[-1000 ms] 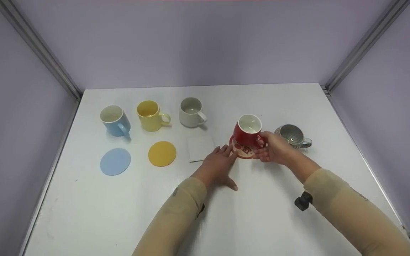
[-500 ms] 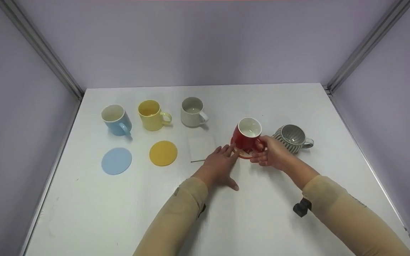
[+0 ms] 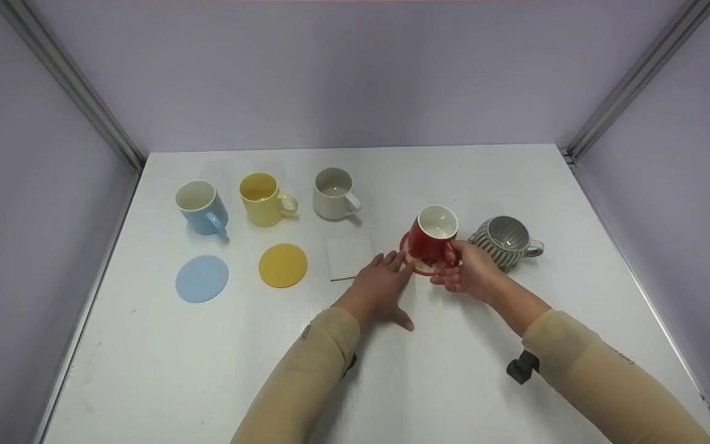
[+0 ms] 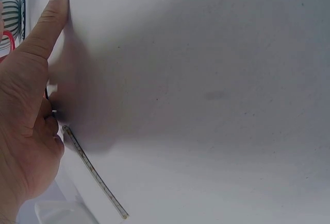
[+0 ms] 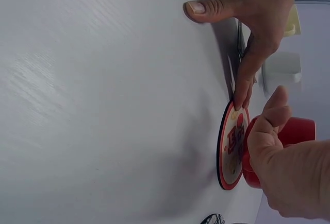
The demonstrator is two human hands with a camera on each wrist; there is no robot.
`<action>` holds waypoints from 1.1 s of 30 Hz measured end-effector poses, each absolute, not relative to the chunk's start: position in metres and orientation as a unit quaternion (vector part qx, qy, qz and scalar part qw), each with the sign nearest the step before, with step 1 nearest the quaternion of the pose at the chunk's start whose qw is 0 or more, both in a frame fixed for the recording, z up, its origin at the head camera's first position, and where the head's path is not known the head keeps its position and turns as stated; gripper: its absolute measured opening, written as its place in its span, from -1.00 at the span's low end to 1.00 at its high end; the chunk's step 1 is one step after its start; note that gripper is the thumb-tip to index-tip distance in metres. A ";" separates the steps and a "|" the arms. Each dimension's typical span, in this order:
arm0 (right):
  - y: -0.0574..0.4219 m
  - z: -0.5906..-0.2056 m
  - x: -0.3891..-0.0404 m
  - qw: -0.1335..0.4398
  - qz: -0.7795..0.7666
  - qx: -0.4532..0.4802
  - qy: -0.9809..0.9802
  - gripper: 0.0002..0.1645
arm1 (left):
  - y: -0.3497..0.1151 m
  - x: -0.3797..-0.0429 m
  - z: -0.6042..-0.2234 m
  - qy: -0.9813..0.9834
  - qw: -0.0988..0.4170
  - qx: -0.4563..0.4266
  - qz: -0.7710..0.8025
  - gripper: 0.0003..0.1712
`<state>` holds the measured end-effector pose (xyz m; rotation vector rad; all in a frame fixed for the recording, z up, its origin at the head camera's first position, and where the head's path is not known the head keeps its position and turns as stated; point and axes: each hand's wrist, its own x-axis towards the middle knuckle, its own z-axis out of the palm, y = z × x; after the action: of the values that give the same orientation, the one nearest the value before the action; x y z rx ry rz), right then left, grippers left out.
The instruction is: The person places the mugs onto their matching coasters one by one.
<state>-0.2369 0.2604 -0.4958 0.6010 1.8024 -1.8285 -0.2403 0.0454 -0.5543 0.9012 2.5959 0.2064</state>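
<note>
In the head view, the right hand (image 3: 473,271) holds the red mug (image 3: 427,243) by its handle, with the thumb and fingers pinching there. The mug is upright over the red coaster (image 3: 423,266), on the table (image 3: 207,370); whether its base touches the coaster, I cannot tell. The left hand (image 3: 381,285) lies with the palm down, its thumb spread away from the other fingers. Just beside its fingers is the white coaster (image 3: 347,254). The striped mug (image 3: 501,243) stands just beside the right hand. To the left, the blue mug (image 3: 202,209), the yellow mug (image 3: 262,202) and the grey mug (image 3: 333,197) stand in a row, with the blue coaster (image 3: 201,279) and the yellow coaster (image 3: 283,266) in front of the first two.

In the left wrist view, the left thumb is stretched straight; the other fingers are partly hidden.

In the right wrist view, the left fingertips touch the edge of the red coaster. The red mug is partly behind the right hand, so its handle is hidden.
</note>
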 end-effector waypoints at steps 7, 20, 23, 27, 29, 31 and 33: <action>0.257 -0.497 -0.236 0.251 -0.678 0.227 0.653 -0.51 | 0.045 -0.242 -0.556 0.925 0.186 0.324 0.072 0.55; 0.270 -0.500 -0.241 0.268 -0.652 0.216 0.676 -0.51 | 0.046 -0.242 -0.557 0.924 0.190 0.322 0.076 0.56; 0.276 -0.500 -0.243 0.277 -0.641 0.204 0.686 -0.52 | 0.046 -0.242 -0.558 0.924 0.193 0.322 0.075 0.57; 0.283 -0.501 -0.244 0.290 -0.630 0.192 0.695 -0.53 | 0.046 -0.242 -0.558 0.924 0.192 0.322 0.077 0.57; 0.284 -0.501 -0.246 0.294 -0.625 0.191 0.698 -0.54 | 0.045 -0.241 -0.557 0.924 0.189 0.322 0.080 0.56; 0.285 -0.502 -0.247 0.297 -0.619 0.191 0.702 -0.53 | 0.044 -0.240 -0.555 0.924 0.188 0.321 0.084 0.55; 0.284 -0.503 -0.249 0.298 -0.615 0.193 0.704 -0.53 | 0.044 -0.238 -0.553 0.924 0.189 0.321 0.085 0.54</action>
<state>-0.2490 0.2843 -0.5031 0.5139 1.8699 -1.6341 -0.2383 0.0439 -0.5533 0.9025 2.5991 0.2403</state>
